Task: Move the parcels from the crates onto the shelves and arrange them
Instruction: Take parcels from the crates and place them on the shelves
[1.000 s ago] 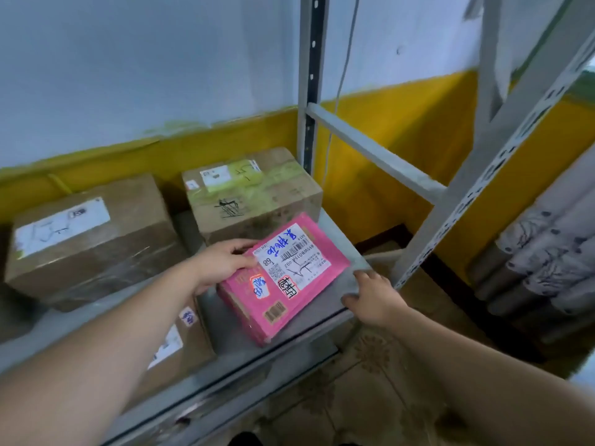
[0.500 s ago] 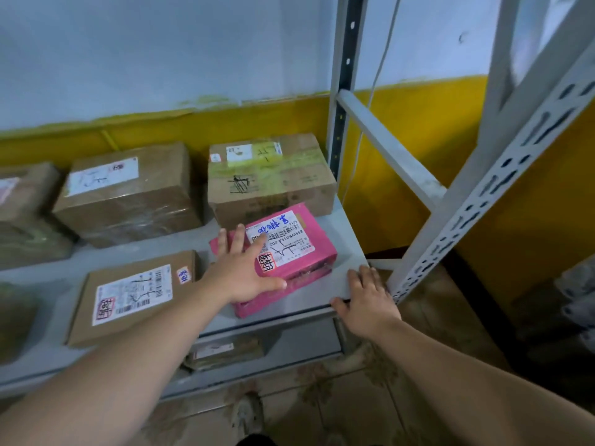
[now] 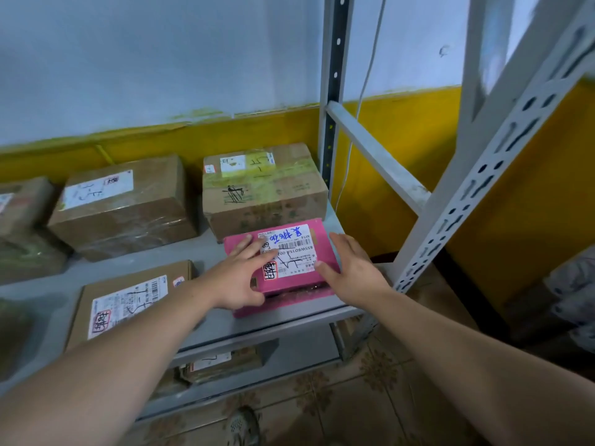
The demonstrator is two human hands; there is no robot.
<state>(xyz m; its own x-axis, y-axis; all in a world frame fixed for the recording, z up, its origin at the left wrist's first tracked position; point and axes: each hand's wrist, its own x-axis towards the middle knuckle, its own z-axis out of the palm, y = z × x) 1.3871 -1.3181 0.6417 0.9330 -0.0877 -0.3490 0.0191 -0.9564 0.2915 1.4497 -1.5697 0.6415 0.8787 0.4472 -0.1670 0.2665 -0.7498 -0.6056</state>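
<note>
A pink parcel with a white label lies at the right end of the grey shelf, in front of a brown box. My left hand rests flat on its left part, fingers spread over the label, thumb at the front edge. My right hand presses straight fingers against its right side. A flat brown parcel lies to the left of the pink one. A larger taped box stands behind it.
More brown parcels sit at the shelf's far left. A lower shelf holds a small parcel. The perforated grey upright and a diagonal brace close off the right end. Yellow and white wall behind, patterned tile floor below.
My right hand left the shelf's front edge and came up against the pink parcel's right side. The parcel turned squarer to the shelf. My left hand stayed on top of it.
</note>
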